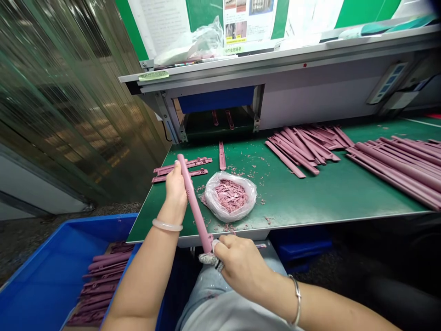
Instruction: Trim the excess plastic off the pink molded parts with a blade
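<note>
A long pink plastic part (195, 207) slants from upper left down toward my lap. My left hand (176, 186) is closed around its upper half. At the lower end is my right hand (237, 259), its fingers bent in a pinch. A crumpled grey-white wrap (209, 259) shows at those fingertips, against the part's end. What my right fingers grip is mostly hidden, and I cannot make it out. Just right of the part, a clear plastic bag (250, 202) stands open on the green table (310, 197), filled with pink trimmings (231, 195).
Pink parts lie piled (303, 145) at the back and stacked (399, 161) at right. Slim pink pieces (182, 166) lie beyond my left hand; another piece (222, 156) points into a chute (220, 124). A blue bin (44, 248) holding pink parts stands lower left.
</note>
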`<state>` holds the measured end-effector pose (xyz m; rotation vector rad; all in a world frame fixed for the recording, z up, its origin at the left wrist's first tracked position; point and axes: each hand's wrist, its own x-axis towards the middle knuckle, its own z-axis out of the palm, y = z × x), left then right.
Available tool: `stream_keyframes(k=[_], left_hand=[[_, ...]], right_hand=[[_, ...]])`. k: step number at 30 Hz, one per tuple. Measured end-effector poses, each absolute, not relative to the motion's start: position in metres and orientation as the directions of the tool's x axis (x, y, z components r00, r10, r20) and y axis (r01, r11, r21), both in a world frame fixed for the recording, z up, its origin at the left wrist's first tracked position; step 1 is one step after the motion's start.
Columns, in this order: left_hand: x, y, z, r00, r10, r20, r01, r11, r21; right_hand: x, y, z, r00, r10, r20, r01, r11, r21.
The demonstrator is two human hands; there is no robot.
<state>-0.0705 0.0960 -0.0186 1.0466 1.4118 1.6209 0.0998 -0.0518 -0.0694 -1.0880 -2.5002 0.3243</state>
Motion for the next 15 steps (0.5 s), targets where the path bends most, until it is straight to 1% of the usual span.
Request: stream_keyframes(k=[3,5,6,7,8,9,10,11,13,15], left_hand=[[-0.072,0.070,-0.009,-0.366,0.894,0.257,0.113,-0.231,0.966],[-0.068,0.044,-0.006,-0.256,0.883,0.393,0.244,-0.334,0.910],[-0.066,0.032,-0.005,-0.136,0.871,0.472,0.338,-0.407,0.849],[-0.065,0.020,-0.006,0.131,0.795,0.592,0.519,-0.564,0.642],[-0.065,0.012,-0.007,0.350,0.694,0.629,0.567,-0.692,0.448],[-0.065,0.006,-0.008,0.527,0.587,0.615,0.565,-0.782,0.262],[-0.067,0.002,-0.008,0.635,0.502,0.587,0.537,-0.833,0.132],[-0.068,0.001,-0.008,0.678,0.458,0.575,0.513,-0.855,0.076],[-0.071,0.001,-0.006,0.689,0.450,0.567,0.520,-0.853,0.044],[-0.074,0.002,-0.002,0.711,0.460,0.532,0.534,-0.846,0.018]], right_hand=[[0.107,-0.044,-0.058,-0.533,0.763,0.365,0.530,0.637,-0.559],[0.115,-0.038,-0.047,-0.464,0.779,0.422,0.435,0.616,-0.657],[0.119,-0.035,-0.043,-0.445,0.780,0.440,0.403,0.613,-0.679],[0.124,-0.033,-0.038,-0.445,0.773,0.452,0.382,0.621,-0.685],[0.128,-0.030,-0.035,-0.463,0.754,0.466,0.368,0.642,-0.672],[0.133,-0.028,-0.032,-0.485,0.729,0.484,0.366,0.671,-0.645],[0.137,-0.026,-0.030,-0.505,0.702,0.502,0.377,0.703,-0.604],[0.141,-0.025,-0.029,-0.520,0.682,0.515,0.403,0.727,-0.556],[0.147,-0.022,-0.026,-0.540,0.668,0.512,0.495,0.744,-0.449],[0.151,-0.020,-0.022,-0.567,0.677,0.469,0.588,0.731,-0.346]])
